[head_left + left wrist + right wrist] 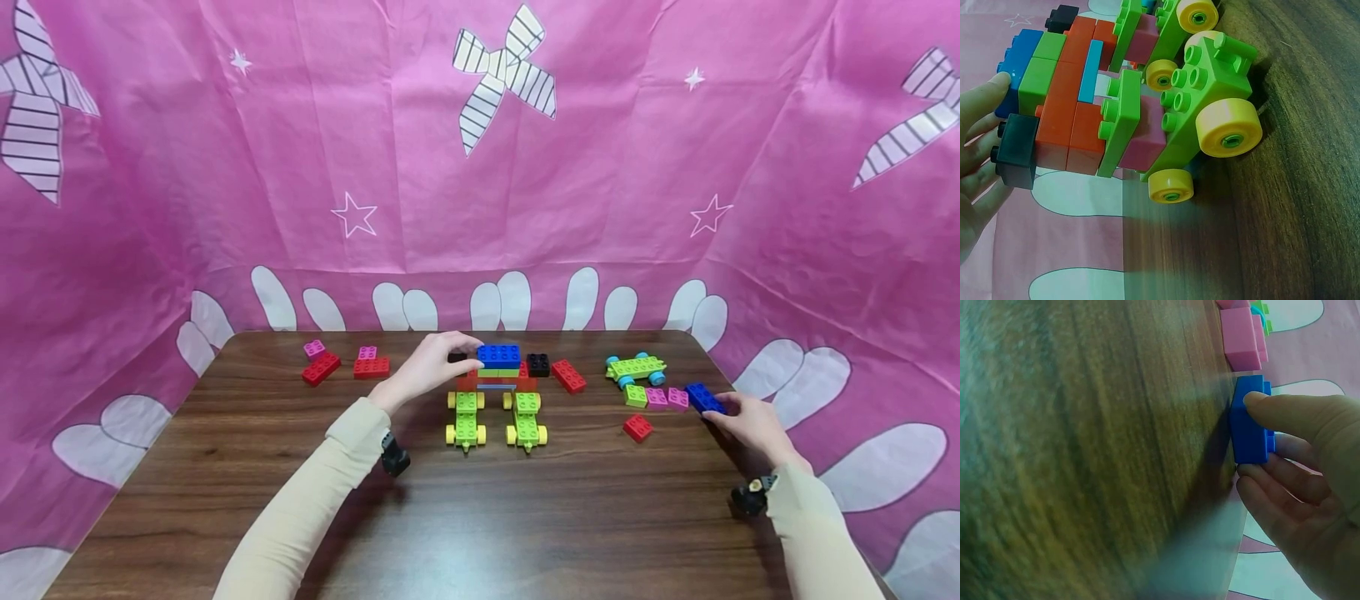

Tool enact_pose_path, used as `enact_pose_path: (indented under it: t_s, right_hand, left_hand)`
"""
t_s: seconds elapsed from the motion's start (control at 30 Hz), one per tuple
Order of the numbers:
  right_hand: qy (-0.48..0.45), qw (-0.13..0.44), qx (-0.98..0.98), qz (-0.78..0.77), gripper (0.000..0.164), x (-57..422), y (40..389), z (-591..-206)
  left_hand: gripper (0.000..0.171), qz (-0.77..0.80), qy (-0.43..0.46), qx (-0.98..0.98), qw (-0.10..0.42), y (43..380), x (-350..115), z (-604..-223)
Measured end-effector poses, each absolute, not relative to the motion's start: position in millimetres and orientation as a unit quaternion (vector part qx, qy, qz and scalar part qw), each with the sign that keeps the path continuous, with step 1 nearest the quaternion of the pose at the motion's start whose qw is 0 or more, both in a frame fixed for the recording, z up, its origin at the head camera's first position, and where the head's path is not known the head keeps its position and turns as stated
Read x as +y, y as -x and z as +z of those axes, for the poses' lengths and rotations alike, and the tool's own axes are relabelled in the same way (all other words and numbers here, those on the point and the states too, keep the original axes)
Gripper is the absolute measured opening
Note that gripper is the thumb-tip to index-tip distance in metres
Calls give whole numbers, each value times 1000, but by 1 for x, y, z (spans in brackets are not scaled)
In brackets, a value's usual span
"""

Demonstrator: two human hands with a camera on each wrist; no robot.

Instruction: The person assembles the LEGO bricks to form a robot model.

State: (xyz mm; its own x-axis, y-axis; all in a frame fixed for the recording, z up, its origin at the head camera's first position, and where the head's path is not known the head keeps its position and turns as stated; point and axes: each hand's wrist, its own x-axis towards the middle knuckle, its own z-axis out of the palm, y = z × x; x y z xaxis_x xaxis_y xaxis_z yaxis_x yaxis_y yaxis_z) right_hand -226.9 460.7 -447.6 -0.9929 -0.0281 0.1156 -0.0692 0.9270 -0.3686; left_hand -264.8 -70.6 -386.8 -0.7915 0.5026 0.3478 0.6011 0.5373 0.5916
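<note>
One blue brick (498, 357) tops the toy structure (498, 374) toward the far middle of the table (525, 525), and the left hand (431, 362) has its near end between thumb and fingers, the grip closed down to the brick's breadth. Seen from the head, that hand mostly covers one of two black bricks (537, 365); the left wrist view shows both, one at each side, with fingers spread behind the nearer.

That lower view also reveals what the head view hides: two pink blocks (1145, 139), each sandwiched between a green plate (1124, 125) and a green wheeled base (1182, 115). Two such bases stand under the structure, and I count eight yellow wheels (542, 435) from above. A light blue bar (1089, 72) runs beneath the red layer (1057, 112).

Over by the right edge, the right hand (757, 427) pinches a second blue brick (703, 398). From the right wrist you can see the thumb across one face and the other fingers round the far side, a pink brick just beside it.

Lying loose I make out four red bricks (568, 377), four small pink bricks (656, 398), one small green brick (635, 395) and one green car base (636, 368) on four blue wheels (657, 378). Three striped bows (498, 71) and four stars (354, 215) decorate the pink cloth (420, 167) around.
</note>
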Motion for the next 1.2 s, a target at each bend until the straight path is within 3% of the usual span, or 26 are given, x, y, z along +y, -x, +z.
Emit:
enact_pose_path:
  t_s: [0.53,0.87,1.2]
  right_hand:
    - [-2,69,-974,216,53,465,220,-448]
    - [-44,166,-965,199,42,455,223,-432]
    - [-97,228,-950,188,40,423,226,-402]
  left_hand:
    - [35,-352,315,-879,66,265,-69,-385]
    - [34,-372,311,-873,59,262,-72,-388]
    - [33,-373,317,-870,60,263,-73,-389]
